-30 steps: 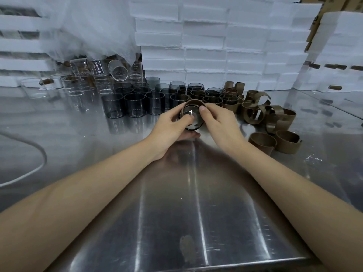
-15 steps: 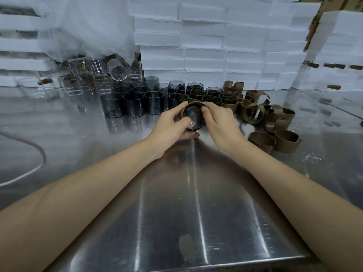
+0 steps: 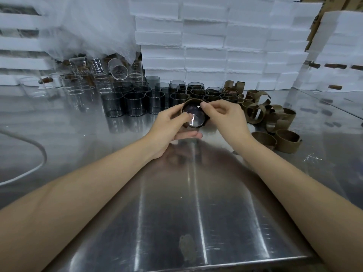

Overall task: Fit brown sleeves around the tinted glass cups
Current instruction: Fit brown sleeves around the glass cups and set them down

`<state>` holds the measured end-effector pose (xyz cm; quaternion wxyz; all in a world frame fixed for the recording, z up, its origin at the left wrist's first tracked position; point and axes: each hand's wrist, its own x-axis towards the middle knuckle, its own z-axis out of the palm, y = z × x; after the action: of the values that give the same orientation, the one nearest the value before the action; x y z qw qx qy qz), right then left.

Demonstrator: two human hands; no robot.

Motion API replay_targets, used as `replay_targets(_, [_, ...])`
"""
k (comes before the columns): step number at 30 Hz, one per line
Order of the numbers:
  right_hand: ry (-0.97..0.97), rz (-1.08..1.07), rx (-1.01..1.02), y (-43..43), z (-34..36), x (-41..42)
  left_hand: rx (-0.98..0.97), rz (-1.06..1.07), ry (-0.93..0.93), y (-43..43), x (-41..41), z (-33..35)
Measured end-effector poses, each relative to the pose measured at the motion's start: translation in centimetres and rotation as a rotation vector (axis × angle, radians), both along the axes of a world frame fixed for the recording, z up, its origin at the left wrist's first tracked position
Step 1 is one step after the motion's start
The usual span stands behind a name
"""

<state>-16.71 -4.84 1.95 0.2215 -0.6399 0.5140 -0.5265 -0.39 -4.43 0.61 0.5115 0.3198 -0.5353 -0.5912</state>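
Held tilted above shiny steel surface [image 3: 176, 213]: dark tinted round glass cup [image 3: 193, 117], mouth toward camera. Left hand [image 3: 169, 124] fingers curled round cup, thumb on rim. Right hand [image 3: 224, 114] fingers pinching brown band sleeve [image 3: 193, 101] at cup's upper edge. Risk: uneven push skews or creases sleeve; smooth glass slips from grip, drops onto surface.

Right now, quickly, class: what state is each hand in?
Left hand: closed round the tinted glass cup.
Right hand: pinching the brown sleeve on that cup.
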Motion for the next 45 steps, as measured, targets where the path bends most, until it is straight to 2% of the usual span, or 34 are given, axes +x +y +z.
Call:
replay_targets(2, [-0.184,0.134,0.232,0.0,-0.1,0.5,0.011,-0.045,0.055,0.0,0.1,0.1])
replay_targets(4, [-0.49,0.287,0.409,0.2,-0.3,1.2,0.034,-0.079,0.103,-0.1,0.1,0.2])
replay_targets(6, [-0.664,0.343,0.45,0.3,-0.4,1.2,0.044,-0.107,0.125,-0.2,0.0,0.3])
replay_targets(8, [-0.741,0.38,0.442,0.4,-0.5,1.0,0.044,-0.151,0.133,-0.1,-0.1,0.3])
replay_targets(12, [-0.798,0.416,0.456,0.4,-0.4,0.7,0.045,-0.189,0.11,-0.3,0.0,0.1])
replay_targets(19, [-0.825,0.483,0.516,0.1,-0.2,0.1,0.167,-0.161,0.113,-0.3,0.4,0.4])
replay_targets(24, [-0.88,0.487,0.587,-0.1,0.0,0.0,0.206,-0.136,0.064,-0.6,0.4,0.5])
replay_targets(30, [-0.971,0.491,0.615,-0.1,0.1,0.2,0.223,-0.134,0.088,-0.9,0.5,0.4])
replay_targets(38, [-0.99,0.497,0.601,-0.1,0.1,0.3,0.204,-0.1,0.111,-1.1,0.3,0.0])
replay_targets(42, [-0.923,0.493,0.529,-0.2,-0.1,0.1,0.134,-0.09,0.133,-0.8,0.1,-0.1])
replay_targets(45, [-0.897,0.478,0.501,-0.3,-0.2,0.0,0.037,0.004,0.053,-0.6,-0.1,-0.3])
